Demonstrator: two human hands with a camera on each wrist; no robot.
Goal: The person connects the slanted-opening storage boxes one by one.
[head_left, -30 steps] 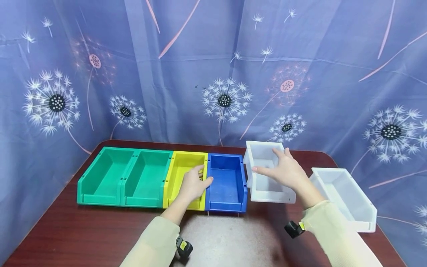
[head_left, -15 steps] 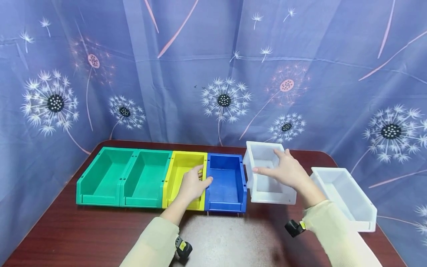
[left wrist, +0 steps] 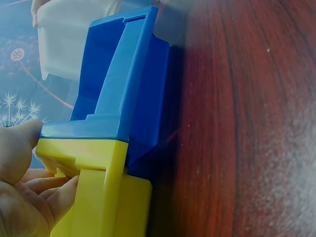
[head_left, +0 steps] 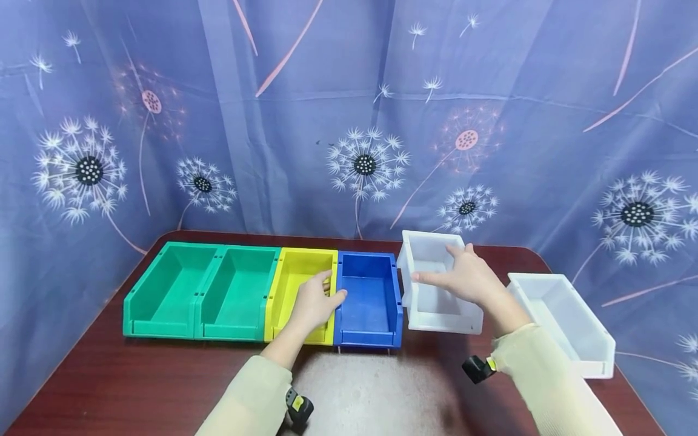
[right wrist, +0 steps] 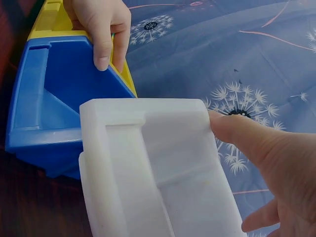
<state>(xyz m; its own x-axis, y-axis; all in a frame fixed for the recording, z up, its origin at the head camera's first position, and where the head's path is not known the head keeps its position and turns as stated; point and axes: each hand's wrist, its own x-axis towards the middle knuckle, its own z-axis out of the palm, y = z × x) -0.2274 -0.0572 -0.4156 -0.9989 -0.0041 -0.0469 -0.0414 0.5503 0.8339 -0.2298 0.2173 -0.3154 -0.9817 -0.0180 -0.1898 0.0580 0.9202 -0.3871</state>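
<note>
My left hand (head_left: 313, 303) pinches the side where the yellow bin (head_left: 305, 260) meets the blue bin (head_left: 368, 264). Its thumb lies on the blue side and its fingers reach into the yellow bin, as the left wrist view (left wrist: 24, 185) shows. With thumb and fingers spread across its top, my right hand (head_left: 469, 281) holds a white bin (head_left: 444, 321) just right of the blue one. In the right wrist view that white bin (right wrist: 116, 116) overlaps the blue bin's corner and appears higher than it, with the thumb at its rim.
Two green bins (head_left: 163, 327) stand side by side, left of the yellow one, in the same row. Another white bin (head_left: 569, 297) sits apart at the right, partly behind my right sleeve. The dark red table (head_left: 136, 387) ends at a blue dandelion-print curtain (head_left: 283, 151).
</note>
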